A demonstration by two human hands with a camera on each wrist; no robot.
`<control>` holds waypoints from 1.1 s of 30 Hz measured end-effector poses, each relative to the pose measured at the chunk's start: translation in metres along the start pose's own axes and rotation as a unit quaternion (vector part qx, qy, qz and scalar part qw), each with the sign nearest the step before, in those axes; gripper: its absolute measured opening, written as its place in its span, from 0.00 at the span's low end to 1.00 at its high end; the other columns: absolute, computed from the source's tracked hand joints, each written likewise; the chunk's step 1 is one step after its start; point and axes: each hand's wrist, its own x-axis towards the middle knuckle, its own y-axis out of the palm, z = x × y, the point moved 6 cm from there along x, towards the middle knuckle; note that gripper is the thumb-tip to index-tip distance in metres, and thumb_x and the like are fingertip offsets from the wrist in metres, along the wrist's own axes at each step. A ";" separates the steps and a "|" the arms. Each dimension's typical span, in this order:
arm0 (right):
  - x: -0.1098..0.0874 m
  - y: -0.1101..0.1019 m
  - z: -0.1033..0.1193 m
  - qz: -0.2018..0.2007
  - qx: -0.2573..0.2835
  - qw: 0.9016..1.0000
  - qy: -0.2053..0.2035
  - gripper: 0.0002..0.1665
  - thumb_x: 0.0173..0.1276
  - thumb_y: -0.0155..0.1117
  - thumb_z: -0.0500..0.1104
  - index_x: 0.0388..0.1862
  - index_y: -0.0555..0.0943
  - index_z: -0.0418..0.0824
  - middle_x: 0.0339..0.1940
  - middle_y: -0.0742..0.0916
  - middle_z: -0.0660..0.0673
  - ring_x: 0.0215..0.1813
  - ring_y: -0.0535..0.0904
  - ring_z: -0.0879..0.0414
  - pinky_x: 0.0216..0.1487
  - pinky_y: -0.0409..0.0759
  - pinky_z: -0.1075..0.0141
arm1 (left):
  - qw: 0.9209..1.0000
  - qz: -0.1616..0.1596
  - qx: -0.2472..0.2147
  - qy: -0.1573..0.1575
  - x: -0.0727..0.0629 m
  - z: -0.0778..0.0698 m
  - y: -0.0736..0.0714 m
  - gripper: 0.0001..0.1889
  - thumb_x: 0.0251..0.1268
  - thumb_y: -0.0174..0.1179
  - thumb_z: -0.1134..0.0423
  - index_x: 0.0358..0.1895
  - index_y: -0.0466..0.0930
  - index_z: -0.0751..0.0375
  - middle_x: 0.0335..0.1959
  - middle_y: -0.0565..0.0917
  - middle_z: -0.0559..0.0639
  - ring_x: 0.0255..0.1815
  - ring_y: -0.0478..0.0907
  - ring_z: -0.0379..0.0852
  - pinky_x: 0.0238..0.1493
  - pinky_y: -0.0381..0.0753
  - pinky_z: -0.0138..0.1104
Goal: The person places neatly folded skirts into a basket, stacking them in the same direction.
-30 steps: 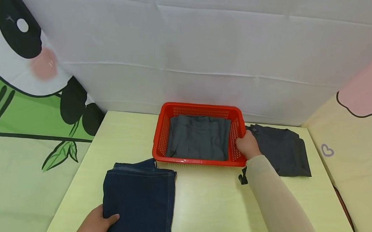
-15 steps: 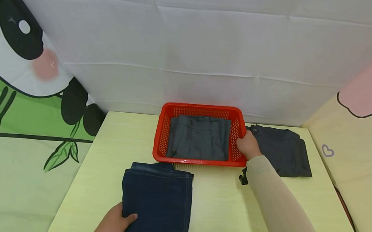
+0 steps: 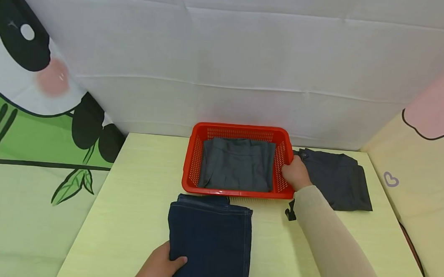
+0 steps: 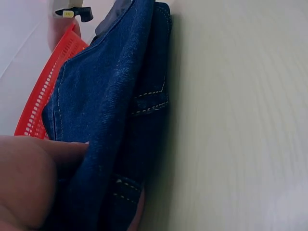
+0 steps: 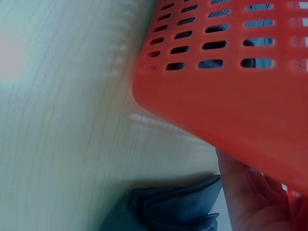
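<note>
Folded dark blue jeans (image 3: 210, 242) lie in front of the basket in the head view. My left hand (image 3: 162, 263) grips their left side, thumb on top; in the left wrist view a fingertip shows beneath the folded denim (image 4: 110, 96). A red plastic basket (image 3: 238, 193) stands at the back of the table, holding a folded grey garment (image 3: 239, 164). At the basket's right end my right hand (image 3: 297, 172) holds the rim. From the right wrist view, its fingers (image 5: 245, 192) curl under the red wall (image 5: 216, 101).
A folded dark grey garment (image 3: 336, 180) lies right of the basket, partly behind the right sleeve (image 3: 333, 240). The pale wooden table (image 3: 141, 163) meets a white cloth wall (image 3: 248, 64) at the back. A small black clip-like piece (image 3: 290, 213) shows by the right wrist.
My left hand has moved right with the jeans, from the left front to just before the basket. The right hand and the basket have stayed in place.
</note>
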 end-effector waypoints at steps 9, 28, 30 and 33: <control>-0.001 0.001 -0.001 0.002 -0.001 1.000 0.004 0.31 0.78 0.45 0.40 0.74 0.57 0.28 0.61 0.76 0.28 0.55 0.81 0.33 0.52 0.84 0.41 | 0.999 0.019 -0.012 0.044 0.004 -0.021 0.023 0.36 0.66 0.71 0.54 0.70 0.69 0.71 0.59 0.82 0.62 0.58 0.81 0.62 0.56 0.80 0.59; -0.003 0.001 0.000 0.007 0.011 1.000 -0.006 0.31 0.78 0.46 0.40 0.74 0.57 0.29 0.61 0.76 0.28 0.55 0.81 0.33 0.52 0.84 0.41 | 0.995 0.006 -0.054 0.084 0.011 -0.050 0.064 0.32 0.64 0.72 0.50 0.65 0.76 0.64 0.55 0.85 0.54 0.55 0.83 0.57 0.54 0.81 0.56; -0.003 -0.001 0.000 0.009 0.012 1.000 -0.011 0.31 0.78 0.46 0.40 0.74 0.58 0.28 0.61 0.77 0.28 0.55 0.81 0.33 0.51 0.84 0.41 | 0.994 0.006 -0.055 0.090 0.011 -0.051 0.064 0.32 0.64 0.72 0.50 0.65 0.76 0.64 0.56 0.85 0.54 0.55 0.83 0.56 0.54 0.81 0.56; -0.003 -0.003 0.000 0.019 0.016 1.000 -0.016 0.31 0.77 0.48 0.41 0.73 0.59 0.27 0.60 0.77 0.28 0.53 0.83 0.34 0.49 0.86 0.44 | 0.994 0.008 -0.058 0.095 0.011 -0.052 0.065 0.31 0.64 0.72 0.51 0.66 0.76 0.63 0.56 0.85 0.53 0.56 0.83 0.56 0.55 0.81 0.56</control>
